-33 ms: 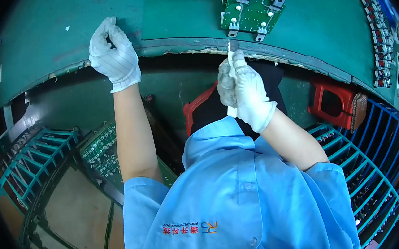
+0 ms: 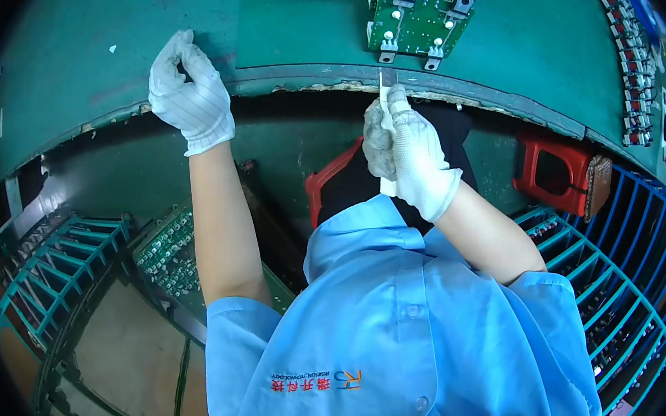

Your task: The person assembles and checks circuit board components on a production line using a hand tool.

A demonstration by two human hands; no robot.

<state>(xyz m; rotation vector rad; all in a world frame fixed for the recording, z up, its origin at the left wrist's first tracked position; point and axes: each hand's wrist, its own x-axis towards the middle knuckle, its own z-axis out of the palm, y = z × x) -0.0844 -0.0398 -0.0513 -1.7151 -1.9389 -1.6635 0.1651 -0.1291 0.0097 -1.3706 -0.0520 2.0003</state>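
Observation:
My left hand, in a white glove with greyed fingertips, rests on the green worktop near its front edge. Its thumb and fingers curl into a ring with the tips together; whatever they pinch, if anything, is too small to make out. In my right hand, also gloved, is a white-handled flat-bladed tool. The grey blade points away from me, over the worktop's edge. Just beyond the blade stand green circuit boards with metal-tabbed components and white posts, touched by neither hand.
A row of small red-and-silver components lines the worktop's right side. Below are red stools, a teal wire rack at right, another wire rack at left, and a populated green board beside my left forearm. The worktop edge is chipped.

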